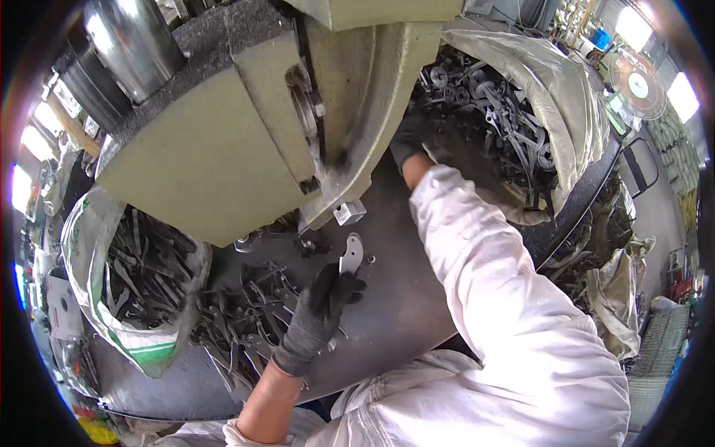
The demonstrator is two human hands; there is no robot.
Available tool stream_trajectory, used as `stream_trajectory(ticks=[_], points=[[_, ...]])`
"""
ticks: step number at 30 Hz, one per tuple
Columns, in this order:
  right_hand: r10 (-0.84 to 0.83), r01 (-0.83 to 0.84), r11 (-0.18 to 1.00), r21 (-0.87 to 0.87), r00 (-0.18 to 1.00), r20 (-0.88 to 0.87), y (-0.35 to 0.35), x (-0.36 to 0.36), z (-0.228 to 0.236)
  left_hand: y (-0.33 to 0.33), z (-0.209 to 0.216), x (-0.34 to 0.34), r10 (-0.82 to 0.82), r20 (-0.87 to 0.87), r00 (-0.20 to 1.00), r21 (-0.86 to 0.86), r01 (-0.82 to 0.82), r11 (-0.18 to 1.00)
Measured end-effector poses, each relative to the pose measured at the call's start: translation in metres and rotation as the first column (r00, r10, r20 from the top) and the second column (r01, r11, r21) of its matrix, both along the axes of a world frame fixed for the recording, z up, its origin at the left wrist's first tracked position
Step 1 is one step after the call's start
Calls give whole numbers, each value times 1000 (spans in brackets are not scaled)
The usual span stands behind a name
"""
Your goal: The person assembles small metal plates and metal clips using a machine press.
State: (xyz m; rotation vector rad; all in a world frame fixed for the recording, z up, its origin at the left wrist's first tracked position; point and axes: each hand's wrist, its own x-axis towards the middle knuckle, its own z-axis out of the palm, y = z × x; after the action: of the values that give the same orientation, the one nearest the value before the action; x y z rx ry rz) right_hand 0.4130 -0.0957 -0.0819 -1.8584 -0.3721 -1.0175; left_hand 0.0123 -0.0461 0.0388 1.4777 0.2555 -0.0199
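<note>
My left hand (319,309), in a dark knitted glove, is closed on the lower end of a flat silver metal plate (352,253). Two holes show near the plate's rounded upper end, which points away from me. My right hand (407,138), in a dark glove too, reaches far forward beside the curved edge of a cream-coloured machine (216,156). It is at the near-left side of an open sack (570,112) of dark metal parts (495,112). The machine's edge and shadow hide its fingers, so what it touches cannot be made out.
A white sack (89,276) with a green stripe stands at the left, full of dark metal pieces (141,276). Loose metal parts (238,320) lie on the grey worktable (406,287) left of my left hand. A fan (637,82) stands at the far right.
</note>
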Motion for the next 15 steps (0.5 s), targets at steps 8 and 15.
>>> stream_trajectory(ticks=[8,15], points=[[192,-251,893,-375,964,-186,-105,-135,72,86,-54,-50,-317,138,938,967,-196,-159],[593,-711,630,-313,701,-397,-104,-204,131,62,-11,-19,227,-133,965,180,-202,963]])
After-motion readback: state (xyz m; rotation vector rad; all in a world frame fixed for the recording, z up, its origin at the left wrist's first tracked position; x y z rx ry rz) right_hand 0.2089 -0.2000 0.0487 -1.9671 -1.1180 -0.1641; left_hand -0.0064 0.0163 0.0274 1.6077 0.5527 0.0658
